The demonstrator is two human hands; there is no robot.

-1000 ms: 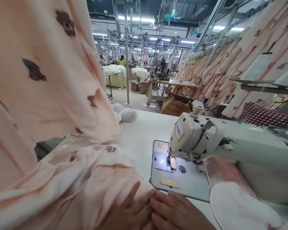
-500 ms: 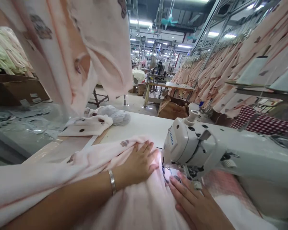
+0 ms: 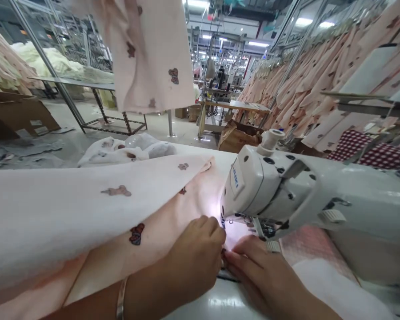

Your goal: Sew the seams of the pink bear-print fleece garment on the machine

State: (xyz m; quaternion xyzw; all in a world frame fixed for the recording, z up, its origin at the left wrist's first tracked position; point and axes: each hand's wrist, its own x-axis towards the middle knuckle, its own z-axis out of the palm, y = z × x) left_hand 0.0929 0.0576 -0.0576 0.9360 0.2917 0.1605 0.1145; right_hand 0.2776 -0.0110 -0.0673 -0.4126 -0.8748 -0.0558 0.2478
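While the left hand (image 3: 196,258) and the right hand (image 3: 263,269) are almost touching, they are seemingly pinching an edge of the cloth (image 3: 200,191) just before the machine (image 3: 245,186). Most cloth is lying to the left. No stitches are showing; what is done, I cannot tell, but probably much is remaining. Farther, garments (image 3: 303,91) are hanging.

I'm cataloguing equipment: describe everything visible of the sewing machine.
The sewing machine is glossy white, apparently metal, with blue lettering on its head, dark round fittings, a pale knob on top and metal parts underneath. It stands upright on the table at right. It is lit beneath its head, near pink fabric, left hand and right hand; contact is unclear.
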